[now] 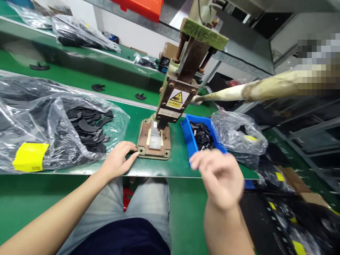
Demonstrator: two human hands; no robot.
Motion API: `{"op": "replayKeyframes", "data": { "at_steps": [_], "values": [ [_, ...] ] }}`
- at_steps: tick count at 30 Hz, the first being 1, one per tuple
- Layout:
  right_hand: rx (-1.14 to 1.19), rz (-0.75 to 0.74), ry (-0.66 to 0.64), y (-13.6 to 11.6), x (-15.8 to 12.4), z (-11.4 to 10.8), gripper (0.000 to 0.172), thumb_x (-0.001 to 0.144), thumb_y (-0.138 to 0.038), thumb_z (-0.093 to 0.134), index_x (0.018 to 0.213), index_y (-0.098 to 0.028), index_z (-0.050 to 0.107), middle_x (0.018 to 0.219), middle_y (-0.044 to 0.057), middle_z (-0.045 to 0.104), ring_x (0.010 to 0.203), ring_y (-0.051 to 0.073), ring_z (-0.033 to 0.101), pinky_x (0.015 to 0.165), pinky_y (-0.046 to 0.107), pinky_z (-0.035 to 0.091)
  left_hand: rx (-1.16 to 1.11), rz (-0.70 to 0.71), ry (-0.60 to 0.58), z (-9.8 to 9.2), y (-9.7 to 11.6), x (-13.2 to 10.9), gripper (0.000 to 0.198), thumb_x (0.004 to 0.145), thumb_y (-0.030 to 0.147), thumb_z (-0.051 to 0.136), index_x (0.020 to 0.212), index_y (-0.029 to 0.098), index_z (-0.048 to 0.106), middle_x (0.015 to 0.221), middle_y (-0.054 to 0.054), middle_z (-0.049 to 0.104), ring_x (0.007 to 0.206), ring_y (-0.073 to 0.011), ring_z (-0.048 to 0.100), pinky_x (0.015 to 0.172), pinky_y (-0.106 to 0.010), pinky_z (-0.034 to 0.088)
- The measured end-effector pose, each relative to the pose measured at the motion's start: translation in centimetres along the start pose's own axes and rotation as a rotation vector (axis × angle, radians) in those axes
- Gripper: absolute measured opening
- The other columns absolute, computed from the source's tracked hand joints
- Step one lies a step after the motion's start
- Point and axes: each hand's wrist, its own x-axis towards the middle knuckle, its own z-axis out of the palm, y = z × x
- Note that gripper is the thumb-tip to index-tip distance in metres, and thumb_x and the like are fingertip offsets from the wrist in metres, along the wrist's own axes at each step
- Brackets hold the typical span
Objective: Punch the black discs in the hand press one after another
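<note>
My left hand [122, 158] rests on the green bench at the left front corner of a hand press [174, 95]. Its thumb and fingers are apart, the tips by the brown base plate [142, 141], and nothing shows in it. A metal block [155, 142] sits on that base under the ram. My right hand [221, 175] is raised before the near edge of a blue bin [189, 136], which holds small black parts [202, 136]. Motion smears its bent fingers; whether they hold anything cannot be made out.
A clear plastic bag [58, 117] of curved black pieces [89, 125] lies at left. Several black parts lie on the green strip behind, one of them a curved piece [140, 96]. The press's long lever [247, 90] reaches right, above another plastic bag [239, 132].
</note>
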Motion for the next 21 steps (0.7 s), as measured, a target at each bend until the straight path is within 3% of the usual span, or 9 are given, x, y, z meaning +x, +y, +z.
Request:
{"op": "replayKeyframes", "data": {
  "at_steps": [1, 2, 3, 6, 8, 10, 14, 18, 21],
  "values": [
    [-0.251, 0.139, 0.068, 2.3, 1.8, -1.4, 0.02, 0.093, -0.044, 0.061, 0.086, -0.028, 0.052, 0.08, 0.001, 0.063, 0.08, 0.019, 0.067, 0.082, 0.041, 0.059, -0.003, 0.004, 0.0, 0.0, 0.0, -0.1, 0.011, 0.099, 0.029, 0.062, 0.107, 0.022, 0.065, 0.112, -0.01, 0.071, 0.11, -0.0255, 0.066, 0.101, -0.045, 0.053],
    [-0.535, 0.288, 0.036, 4.6, 3.5, -3.0, 0.024, 0.095, -0.049, 0.055, 0.088, -0.026, 0.051, 0.086, 0.002, 0.065, 0.084, 0.018, 0.066, 0.085, 0.039, 0.058, -0.007, 0.008, -0.001, 0.0, -0.1, -0.1, 0.011, 0.099, 0.029, 0.063, 0.107, 0.022, 0.066, 0.112, -0.01, 0.072, 0.11, -0.0256, 0.066, 0.101, -0.045, 0.053],
    [-0.648, 0.376, -0.004, 6.8, 5.0, -4.6, 0.024, 0.094, -0.048, 0.059, 0.089, -0.025, 0.054, 0.088, 0.003, 0.066, 0.083, 0.018, 0.065, 0.086, 0.039, 0.057, -0.011, 0.01, -0.001, 0.0, -0.1, -0.1, 0.011, 0.099, 0.029, 0.062, 0.107, 0.022, 0.066, 0.111, -0.009, 0.072, 0.111, -0.0258, 0.066, 0.101, -0.045, 0.053],
    [-0.821, 0.528, -0.119, 12.2, 7.7, -8.5, 0.025, 0.09, -0.042, 0.067, 0.099, -0.019, 0.063, 0.094, 0.007, 0.071, 0.081, 0.017, 0.064, 0.088, 0.04, 0.056, -0.025, 0.002, 0.0, 0.0, -0.1, -0.1, 0.011, 0.099, 0.03, 0.062, 0.106, 0.023, 0.066, 0.111, -0.009, 0.072, 0.111, -0.0262, 0.066, 0.102, -0.045, 0.052],
    [-0.893, 0.574, -0.224, 14.4, 8.5, -9.5, 0.034, 0.091, -0.042, 0.069, 0.114, -0.017, 0.065, 0.108, 0.008, 0.073, 0.09, 0.017, 0.067, 0.094, 0.042, 0.056, -0.033, -0.012, -0.005, 0.0, -0.1, 0.0, 0.011, 0.099, 0.031, 0.062, 0.105, 0.022, 0.067, 0.111, -0.009, 0.072, 0.11, -0.0259, 0.066, 0.101, -0.045, 0.052],
    [-0.945, 0.593, -0.345, 15.7, 8.9, -9.4, 0.04, 0.094, -0.045, 0.068, 0.123, -0.018, 0.064, 0.116, 0.007, 0.071, 0.1, 0.018, 0.068, 0.099, 0.044, 0.056, -0.037, -0.027, -0.003, 0.0, -0.1, 0.1, 0.011, 0.099, 0.031, 0.061, 0.104, 0.022, 0.067, 0.111, -0.009, 0.072, 0.109, -0.0255, 0.066, 0.1, -0.044, 0.052],
    [-1.038, 0.607, -0.494, 17.1, 9.7, -8.5, 0.041, 0.096, -0.052, 0.064, 0.118, -0.018, 0.067, 0.113, 0.006, 0.072, 0.104, 0.018, 0.068, 0.1, 0.044, 0.057, -0.046, -0.04, 0.019, -0.1, 0.4, 0.4, 0.009, 0.101, 0.03, 0.06, 0.101, 0.023, 0.066, 0.109, -0.009, 0.072, 0.107, -0.0244, 0.066, 0.099, -0.043, 0.052],
    [-1.085, 0.575, -0.509, 18.1, 9.9, -8.7, 0.026, 0.092, -0.04, 0.067, 0.107, -0.02, 0.071, 0.098, 0.007, 0.077, 0.09, 0.02, 0.071, 0.091, 0.038, 0.056, -0.068, -0.035, 0.048, -0.3, 0.8, 0.8, 0.008, 0.101, 0.028, 0.06, 0.099, 0.022, 0.065, 0.106, -0.008, 0.072, 0.104, -0.0233, 0.066, 0.096, -0.042, 0.053],
    [-1.067, 0.502, -0.473, 18.9, 9.8, -9.1, 0.024, 0.085, -0.037, 0.072, 0.104, -0.024, 0.075, 0.098, 0.009, 0.08, 0.083, 0.022, 0.074, 0.081, 0.033, 0.055, -0.07, -0.039, 0.063, -0.2, 0.8, 1.0, 0.006, 0.1, 0.027, 0.061, 0.098, 0.022, 0.065, 0.105, -0.009, 0.072, 0.104, -0.0232, 0.066, 0.094, -0.042, 0.054]
  ]
}}
